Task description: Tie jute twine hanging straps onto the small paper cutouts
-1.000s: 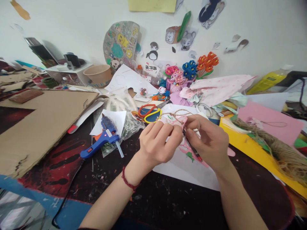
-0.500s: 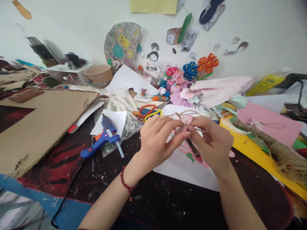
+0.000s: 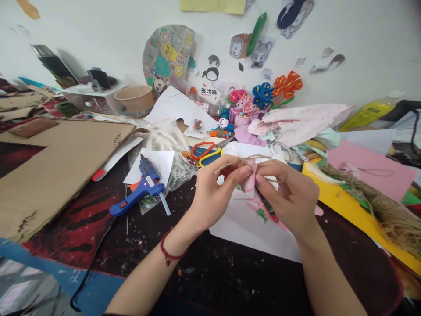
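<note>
"Pink cutout (image 3: 250, 181), upright between two bare hands, above a white sheet (image 3: 256, 232) on a dark table (image 3: 210, 281). What are the fingers doing?"

"The left hand (image 3: 213, 193) pinches twine (image 3: 229, 164) between thumb and forefinger at the cutout's upper edge; the right hand (image 3: 291, 193) grips the far side, fingertips closed. The step appears to be working the twine at that edge. Whether it is threaded or knotted cannot be told; fingers hide the join."

"And the next move?"

"It calls, in this judgement, for a firm hold on the cutout at right and a light, even draw on the twine at left; a hard tug could crease or tear the piece."

"Anything close by?"

"A dark, red-ended pen (image 3: 267, 204) lies just under the right fingers, held or merely beneath them, one cannot tell. A blue glue gun (image 3: 141, 193) rests to the left, well apart from the hands."
</note>
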The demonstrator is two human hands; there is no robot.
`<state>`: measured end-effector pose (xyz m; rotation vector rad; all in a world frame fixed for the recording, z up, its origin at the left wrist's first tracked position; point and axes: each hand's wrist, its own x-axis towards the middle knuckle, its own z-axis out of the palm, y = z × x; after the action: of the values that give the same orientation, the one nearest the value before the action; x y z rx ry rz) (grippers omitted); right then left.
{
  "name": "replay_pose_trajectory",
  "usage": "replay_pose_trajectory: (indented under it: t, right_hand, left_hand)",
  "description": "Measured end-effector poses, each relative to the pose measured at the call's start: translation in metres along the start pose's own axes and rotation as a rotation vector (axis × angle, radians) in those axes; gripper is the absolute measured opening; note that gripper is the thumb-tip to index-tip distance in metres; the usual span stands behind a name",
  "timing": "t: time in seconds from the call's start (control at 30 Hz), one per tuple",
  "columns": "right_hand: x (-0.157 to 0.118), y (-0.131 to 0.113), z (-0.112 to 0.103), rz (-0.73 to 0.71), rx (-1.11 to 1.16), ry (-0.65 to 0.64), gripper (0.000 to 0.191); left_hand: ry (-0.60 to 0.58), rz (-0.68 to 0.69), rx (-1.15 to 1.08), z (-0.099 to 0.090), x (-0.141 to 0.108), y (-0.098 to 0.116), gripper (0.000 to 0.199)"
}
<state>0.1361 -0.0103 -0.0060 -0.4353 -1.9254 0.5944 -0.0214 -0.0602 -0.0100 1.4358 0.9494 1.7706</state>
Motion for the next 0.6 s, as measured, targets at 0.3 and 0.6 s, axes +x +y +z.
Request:
replay_pose_trajectory:
  t: [0.3,0.6]
  right_hand:
    - [-0.0017,0.0031,-0.0015,0.108,0.081,-0.042,0.011]
    - [-0.0067,-0.0013,0.0042,0.058,-0.208,0.187,0.015]
  left_hand:
    - [0.058,0.069,0.133,-0.001,-0.0014,0.003,0.012]
    - [0.056,0.045,0.091,0.0005,-0.0036,0.0019,0.012]
